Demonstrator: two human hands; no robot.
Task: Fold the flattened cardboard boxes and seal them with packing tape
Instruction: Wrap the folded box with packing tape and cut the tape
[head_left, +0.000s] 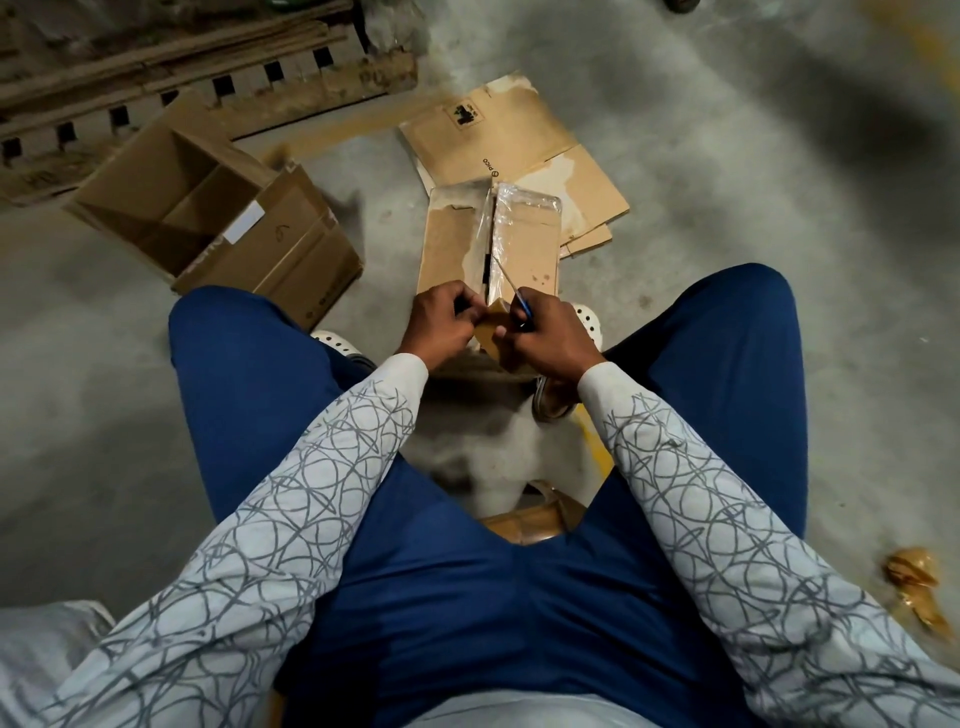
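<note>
**Box held at its near edge, cutter on the tape**

The box (524, 249) lies on the floor (727, 208) between the person's feet. Clear tape (485, 218) runs along its middle seam. The left hand (441, 322) has its grip closed, pinching the box's near flap. The right hand (545, 338) has its grip closed around a blue-handled cutter (511, 291), whose blade points away along the seam. Flattened boxes (498, 135) lie just beyond, partly under the box. An open box (208, 208) sits to the left, and crumpled tape (914, 587) lies far right.

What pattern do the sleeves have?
Grey scribbled loops on white sleeves, shown best in the head view.
</note>
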